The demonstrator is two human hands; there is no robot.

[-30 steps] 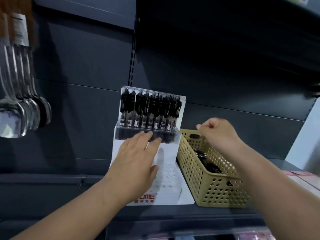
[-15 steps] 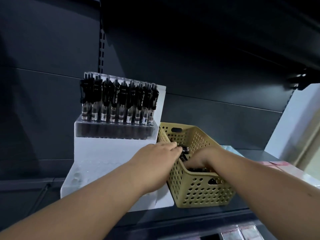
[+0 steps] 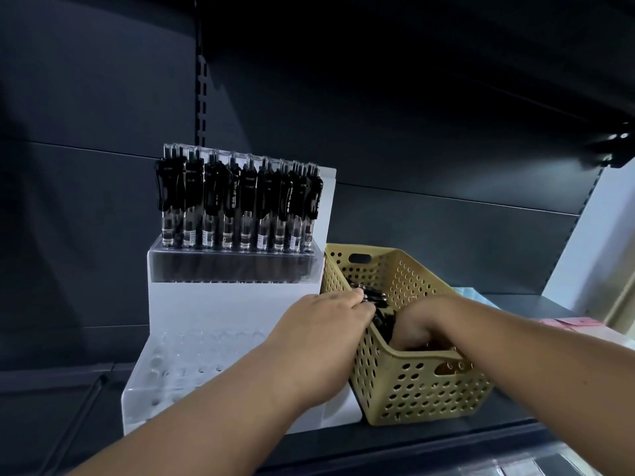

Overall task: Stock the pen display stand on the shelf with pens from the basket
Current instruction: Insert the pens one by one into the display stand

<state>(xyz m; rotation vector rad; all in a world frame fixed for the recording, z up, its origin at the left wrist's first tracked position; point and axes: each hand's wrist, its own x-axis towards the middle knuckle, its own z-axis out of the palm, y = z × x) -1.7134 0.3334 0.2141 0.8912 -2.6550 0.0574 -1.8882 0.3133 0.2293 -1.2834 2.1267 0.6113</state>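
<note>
A white stepped pen display stand (image 3: pixel 220 304) sits on the dark shelf. Its top tier holds a row of black-clipped clear pens (image 3: pixel 237 204), and its lower tier shows bare holes. To its right stands a tan perforated basket (image 3: pixel 422 389) with black pens (image 3: pixel 376 305) inside. My left hand (image 3: pixel 326 324) reaches over the basket's left rim and grips a bunch of those pens. My right hand (image 3: pixel 417 326) is down inside the basket, fingers curled among the pens; its fingertips are hidden by the basket wall.
The dark shelf (image 3: pixel 446 438) has a front edge just below the basket. A dark back panel with a slotted upright (image 3: pixel 201 97) rises behind the stand. Pink and pale packs (image 3: pixel 567 322) lie at the right, near a white wall.
My left hand left the stand and went to the basket rim, where it holds pens. My right hand dropped into the basket. The view shifted right, so the hanging spoons are out of sight.
</note>
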